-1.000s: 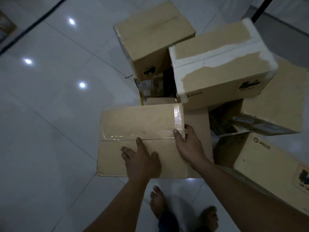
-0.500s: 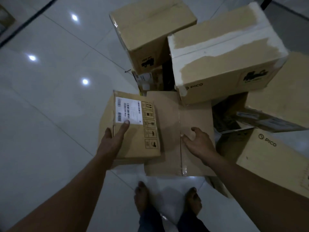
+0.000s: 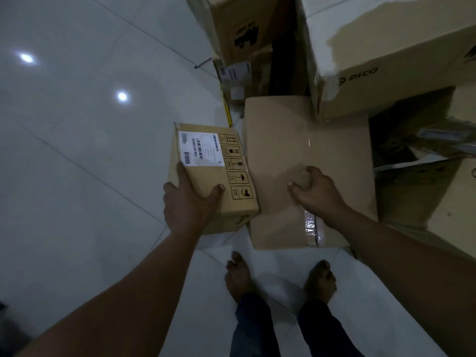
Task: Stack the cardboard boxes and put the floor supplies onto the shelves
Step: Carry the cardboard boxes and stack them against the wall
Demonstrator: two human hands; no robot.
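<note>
Feet [image 3: 239,276], two and bare, stand on white tile floor [image 3: 90,176], which lies open to the left. The left hand [image 3: 188,207] grips the small labelled box [image 3: 219,171] at its near left corner, thumb on top. This box sits just beside the wider taped box [image 3: 296,140]. The right hand [image 3: 316,194] rests there, fingers loosely bent, holding nothing. Beyond, two larger boxes, the PICO box [image 3: 399,60] and the vehicle-print box [image 3: 239,21], crowd the far right.

Arms: left forearm [image 3: 144,287] and right forearm [image 3: 401,256] bare along all that shows.
Hands: left hand [image 3: 190,204] and right hand [image 3: 316,194] bare, nails short.
Legs: dark blue trousers [image 3: 253,328], denim-like, hems at the ankles.
Feet: left foot [image 3: 238,276] and right foot [image 3: 320,282] bare.
</note>
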